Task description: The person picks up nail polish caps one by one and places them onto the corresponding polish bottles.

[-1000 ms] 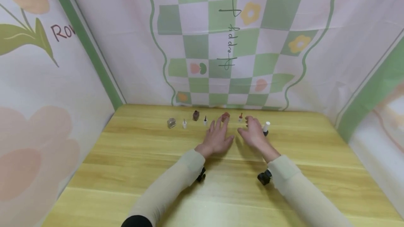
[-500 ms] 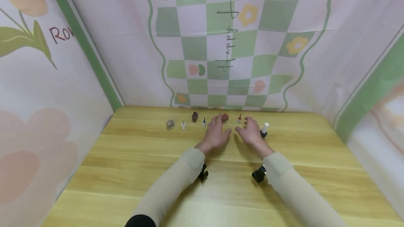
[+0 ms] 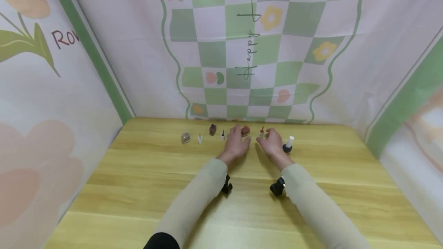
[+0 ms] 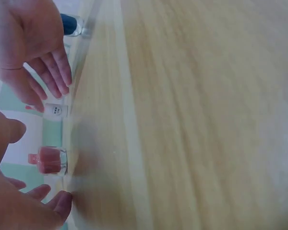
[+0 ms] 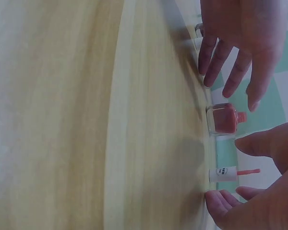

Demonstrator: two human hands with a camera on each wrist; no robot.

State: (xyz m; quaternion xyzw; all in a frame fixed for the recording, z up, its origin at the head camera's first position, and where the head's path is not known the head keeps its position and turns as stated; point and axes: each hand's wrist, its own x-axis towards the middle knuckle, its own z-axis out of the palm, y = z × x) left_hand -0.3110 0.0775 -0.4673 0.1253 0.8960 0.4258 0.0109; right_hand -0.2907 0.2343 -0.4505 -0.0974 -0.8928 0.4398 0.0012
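Observation:
Between the thumb and fingers of my left hand (image 3: pixel 236 144) stands an uncapped bottle of red nail polish (image 4: pixel 49 159), with a gap on each side. My right hand (image 3: pixel 272 143) is spread in the same way around a white brush cap (image 5: pixel 223 174) that stands upside down, its red brush pointing up. Neither thumb nor fingers appear to touch that cap in the right wrist view. Just right of the right hand is a dark blue nail polish bottle (image 3: pixel 287 148) with its white cap on.
Left of my hands stand a clear polish bottle (image 3: pixel 185 138), a white brush cap (image 3: pixel 200 140), a dark purple bottle (image 3: pixel 212 129) and a second white cap with a dark brush (image 3: pixel 223 136). The wooden table (image 3: pixel 145 172) ends at a printed curtain (image 3: pixel 159 99) behind them.
My left hand has drawn back slightly from over the red bottle to its left side, uncovering it. The right hand has shifted a little left, closer around the red-brush cap.

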